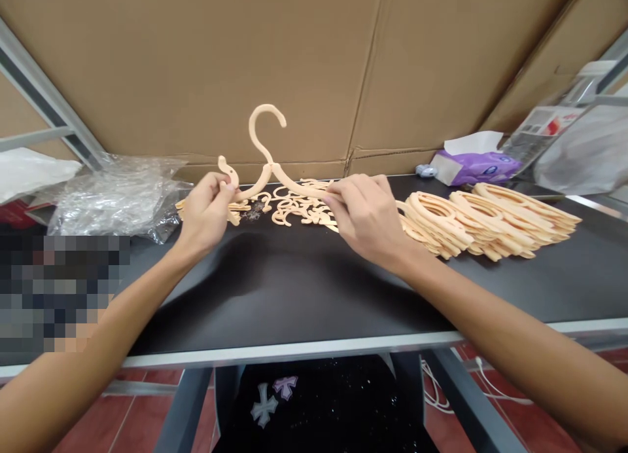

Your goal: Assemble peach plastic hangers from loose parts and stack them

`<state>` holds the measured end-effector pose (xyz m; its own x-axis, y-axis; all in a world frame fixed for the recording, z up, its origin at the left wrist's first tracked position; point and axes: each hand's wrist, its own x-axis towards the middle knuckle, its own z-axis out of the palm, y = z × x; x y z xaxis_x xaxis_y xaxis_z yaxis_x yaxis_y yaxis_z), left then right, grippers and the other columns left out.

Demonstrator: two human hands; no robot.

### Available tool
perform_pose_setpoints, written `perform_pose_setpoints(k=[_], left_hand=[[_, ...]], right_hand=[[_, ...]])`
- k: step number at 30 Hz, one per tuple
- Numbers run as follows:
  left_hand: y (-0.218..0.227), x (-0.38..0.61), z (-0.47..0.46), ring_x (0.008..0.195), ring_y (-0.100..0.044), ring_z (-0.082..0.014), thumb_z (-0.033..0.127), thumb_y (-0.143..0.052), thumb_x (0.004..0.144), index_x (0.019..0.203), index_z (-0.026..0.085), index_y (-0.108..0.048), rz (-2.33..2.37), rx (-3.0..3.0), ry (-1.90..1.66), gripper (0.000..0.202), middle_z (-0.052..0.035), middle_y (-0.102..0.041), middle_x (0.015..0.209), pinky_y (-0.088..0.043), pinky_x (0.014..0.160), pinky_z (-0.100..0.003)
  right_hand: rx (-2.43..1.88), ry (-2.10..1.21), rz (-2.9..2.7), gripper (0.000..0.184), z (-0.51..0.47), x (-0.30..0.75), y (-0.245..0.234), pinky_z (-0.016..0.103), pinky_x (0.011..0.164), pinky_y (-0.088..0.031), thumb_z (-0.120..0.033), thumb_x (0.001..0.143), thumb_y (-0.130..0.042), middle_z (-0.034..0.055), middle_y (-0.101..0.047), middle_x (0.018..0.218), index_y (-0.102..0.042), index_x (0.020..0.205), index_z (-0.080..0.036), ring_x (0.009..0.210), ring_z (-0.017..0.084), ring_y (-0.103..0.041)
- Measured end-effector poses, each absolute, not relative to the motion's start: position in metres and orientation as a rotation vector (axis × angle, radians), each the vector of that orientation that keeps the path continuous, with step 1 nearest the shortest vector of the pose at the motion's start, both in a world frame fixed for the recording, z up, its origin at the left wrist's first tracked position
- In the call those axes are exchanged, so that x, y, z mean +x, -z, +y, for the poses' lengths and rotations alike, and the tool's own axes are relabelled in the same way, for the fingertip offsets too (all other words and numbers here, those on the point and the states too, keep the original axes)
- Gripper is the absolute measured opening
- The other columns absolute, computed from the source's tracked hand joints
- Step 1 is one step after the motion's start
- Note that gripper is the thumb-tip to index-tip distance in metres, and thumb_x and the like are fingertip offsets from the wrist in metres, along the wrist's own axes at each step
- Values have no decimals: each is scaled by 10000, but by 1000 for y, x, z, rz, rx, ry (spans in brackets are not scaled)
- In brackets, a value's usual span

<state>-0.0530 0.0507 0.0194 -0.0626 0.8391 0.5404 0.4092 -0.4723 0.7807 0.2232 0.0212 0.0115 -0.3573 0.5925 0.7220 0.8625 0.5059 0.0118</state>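
Note:
A cream plastic clothes hanger [294, 184] is held up above the black tabletop, its hook pointing upward and its two arms spread to the sides. My left hand [207, 207] pinches the left arm near its end, where a curved tip sticks up above the fingers. On the other side my right hand [366, 214] grips the right arm, and its fingers cover that end. Behind the hanger lies a loose pile of cream curved pieces [299, 207]. More cream pieces [239, 211] lie partly hidden behind my left hand.
Stacks of cream hanger parts [500, 220] lie to the right. Clear plastic bags [115, 198] are heaped at the left. A purple tissue pack [483, 167] sits at the back right. Cardboard [196, 67] walls the rear. The table's metal edge [304, 353] runs along the front.

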Motion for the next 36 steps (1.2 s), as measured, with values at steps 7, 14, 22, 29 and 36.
perform_pose_setpoints(k=[7,14,22,29,36], left_hand=[[-9,-47,44,537,-531,-142,404,-541,945,925,206,-559,1380,1923,-1328,200,27,-558,621,-399,493,-243],[-7,-36,35,520,-506,-117,388,-510,976,1002,205,-540,1310,1846,-1393,187,48,-561,639,-408,508,-220],[4,-15,10,577,-605,-120,433,-523,996,976,200,-525,1073,2044,-1109,234,21,-621,723,-476,545,-222],[0,-13,3,462,-586,-89,435,-480,1010,988,181,-557,1051,2210,-939,266,25,-631,743,-473,484,-205],[-12,-26,18,748,-642,-149,374,-526,970,904,179,-588,1130,2255,-1101,215,-19,-655,826,-517,709,-246]], right_hand=[[-1214,522,-1938,309,12,224,-16,484,971,-330,-285,1035,-406,143,-637,1164,-694,1121,-215,1133,323,-526],[-736,213,-2046,214,4,203,-3,378,805,-480,-295,978,-546,75,-673,822,-685,858,-185,801,201,-592],[-857,-1009,-1787,398,7,191,2,232,541,-453,-533,896,-655,-5,-634,681,-693,980,-146,584,107,-576],[-802,-1200,-1645,383,7,185,4,188,399,-399,-525,835,-741,-43,-597,624,-624,852,-161,439,67,-519],[-1016,-1000,-1511,212,18,192,10,167,382,-416,-349,917,-644,-16,-635,644,-581,826,-168,458,84,-602]])
